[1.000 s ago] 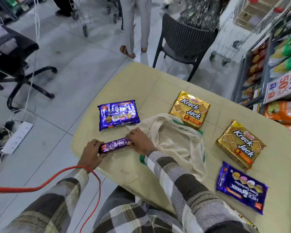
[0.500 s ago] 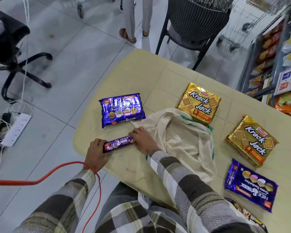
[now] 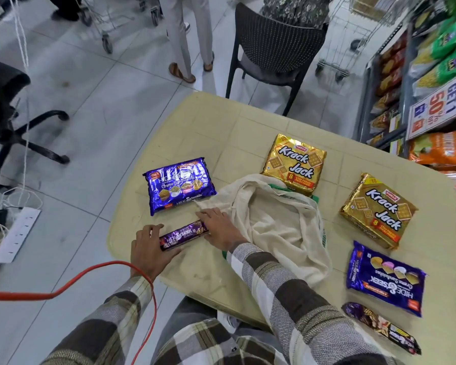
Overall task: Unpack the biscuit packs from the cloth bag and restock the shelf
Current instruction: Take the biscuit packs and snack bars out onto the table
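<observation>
A slim purple Hide & Seek biscuit pack (image 3: 183, 235) lies on the beige table (image 3: 221, 122) near its front left edge. My left hand (image 3: 148, 251) grips its left end and my right hand (image 3: 221, 230) holds its right end. The cream cloth bag (image 3: 277, 227) lies slack and open just right of my right hand. Around it lie a large purple Hide & Seek pack (image 3: 179, 185), two gold Krack Jack packs (image 3: 294, 163) (image 3: 378, 209), another purple pack (image 3: 385, 279) and a dark slim pack (image 3: 379, 326). The stocked shelf (image 3: 390, 83) stands at the right.
A dark chair (image 3: 277, 46) stands behind the table, with a person's legs (image 3: 187, 35) and shopping trolleys beyond. An office chair (image 3: 8, 122) and a white power strip (image 3: 17, 234) are on the floor at left. A red cable (image 3: 90, 275) crosses my left sleeve.
Both hands have stayed on the slim purple pack at the same spot on the table. My head has shifted, so the view has moved slightly.
</observation>
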